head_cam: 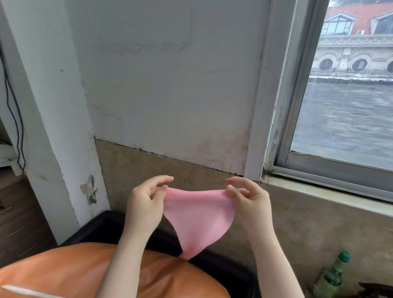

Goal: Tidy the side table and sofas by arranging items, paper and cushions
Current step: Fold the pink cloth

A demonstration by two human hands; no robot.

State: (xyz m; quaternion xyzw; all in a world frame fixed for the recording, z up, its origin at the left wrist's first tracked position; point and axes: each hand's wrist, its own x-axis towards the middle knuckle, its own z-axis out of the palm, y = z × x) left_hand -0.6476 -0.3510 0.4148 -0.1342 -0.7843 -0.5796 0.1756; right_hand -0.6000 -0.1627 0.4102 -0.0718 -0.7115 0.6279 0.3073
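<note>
Orange cushion (113,277) fills the near edge of the view, its shiny cover crossed by a pale stripe low on the left, and it lies against the black sofa back (122,228) just beyond it. Both bare forearms reach forward over the cushion. Between them hangs a pink sheet of paper (196,217), held up in the air in front of the tan lower wall. Its top edge runs left to right between the two hands and sags slightly in the middle, while the rest droops and narrows to a rounded tip that points down, ending just above the cushion and the sofa back.

At the sheet's upper left corner, the left hand (146,204) pinches it between thumb and bent fingers, with the forefinger lifted clear. Over on the other side, the right hand (249,204) pinches the upper right corner in the same way, fingers curled.

Near right, a green bottle (330,277) with a green cap stands upright beside a blurred heap of dark and pink things. Far right is a window (362,92). On the left stands a brown drawer unit (6,217).
</note>
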